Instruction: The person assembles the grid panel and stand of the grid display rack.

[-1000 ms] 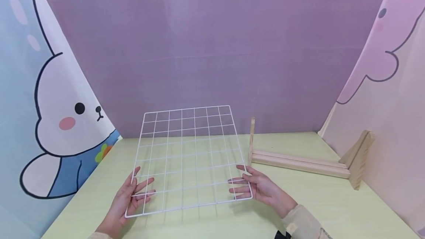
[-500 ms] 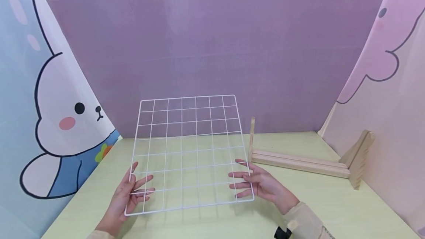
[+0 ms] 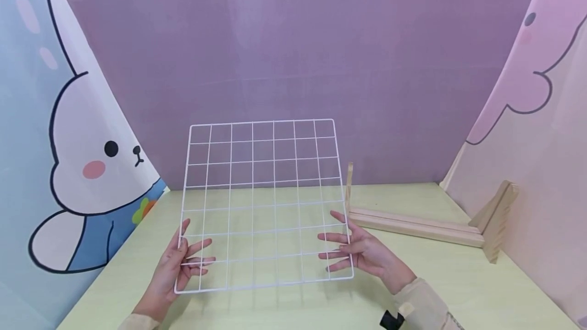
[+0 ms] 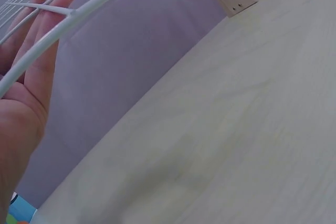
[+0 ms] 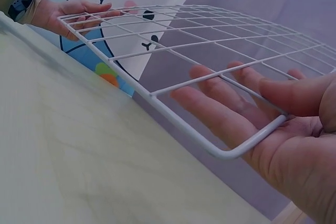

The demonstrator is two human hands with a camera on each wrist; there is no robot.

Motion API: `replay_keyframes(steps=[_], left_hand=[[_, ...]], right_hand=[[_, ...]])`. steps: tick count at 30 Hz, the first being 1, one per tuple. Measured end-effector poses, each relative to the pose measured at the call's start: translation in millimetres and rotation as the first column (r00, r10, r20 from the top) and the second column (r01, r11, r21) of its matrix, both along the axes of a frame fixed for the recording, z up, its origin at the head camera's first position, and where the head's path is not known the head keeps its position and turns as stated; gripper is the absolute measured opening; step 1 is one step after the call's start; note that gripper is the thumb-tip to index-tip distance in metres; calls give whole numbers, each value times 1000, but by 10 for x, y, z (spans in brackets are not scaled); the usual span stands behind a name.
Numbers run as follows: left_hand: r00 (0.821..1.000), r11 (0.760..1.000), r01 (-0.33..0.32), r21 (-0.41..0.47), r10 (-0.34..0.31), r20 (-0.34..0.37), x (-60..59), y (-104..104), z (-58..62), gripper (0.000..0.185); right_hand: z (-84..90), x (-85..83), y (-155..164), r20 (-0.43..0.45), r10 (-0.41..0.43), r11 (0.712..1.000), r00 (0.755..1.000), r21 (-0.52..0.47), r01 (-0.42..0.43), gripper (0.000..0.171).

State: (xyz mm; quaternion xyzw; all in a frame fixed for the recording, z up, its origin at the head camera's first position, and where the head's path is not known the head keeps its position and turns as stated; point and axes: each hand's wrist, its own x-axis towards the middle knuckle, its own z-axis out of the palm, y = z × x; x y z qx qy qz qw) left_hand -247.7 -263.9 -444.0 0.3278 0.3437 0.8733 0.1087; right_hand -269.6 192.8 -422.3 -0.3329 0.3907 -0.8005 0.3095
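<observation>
A white wire grid panel (image 3: 252, 183) is held up off the table, its far edge tilted upward. My left hand (image 3: 171, 266) grips its left edge near the bottom corner, thumb on the near side and fingers spread behind the wires. On the opposite edge my right hand (image 3: 367, 253) holds it the same way, the thumb pressing the frame wire. In the right wrist view the panel's rounded corner (image 5: 226, 154) lies against the right palm, with the fingers (image 5: 210, 106) stretched underneath. The left wrist view shows the frame wire (image 4: 47, 40) crossing the left fingers.
A wooden stand (image 3: 417, 228) with a long grooved bar and upright end pieces sits at the right of the pale yellow table (image 3: 275, 314). A purple backdrop (image 3: 293, 55) rises behind, with cartoon-printed cloths on both sides. A black device (image 3: 392, 320) is by the right sleeve.
The panel's far edge has swung upward, so the grid stands steeper and faces me more. Both hands keep their hold, and the right hand has shifted slightly to the right.
</observation>
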Motion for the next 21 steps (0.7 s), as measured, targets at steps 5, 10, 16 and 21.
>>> replay_keyframes(steps=[5, 10, 16, 21], left_hand=[[999, 998, -53, -45, 52, -14, -16, -8, -3, 54], [994, 989, -110, -97, 108, -24, -15, -55, -26, 54], [978, 961, -209, -182, 206, -37, -25, -113, -30, 52], [923, 869, -376, -322, 380, -53, 3, -120, -6, 47]], right_hand=[[-18, -10, -9, 0, 39, 997, 999, -60, -39, 84], [-71, -2, -56, 9, 70, 991, 998, -114, -68, 86], [-114, 11, -81, -13, 73, 988, 997, -136, -75, 83], [-113, 18, -87, -33, 82, 987, 996, -139, -86, 82]])
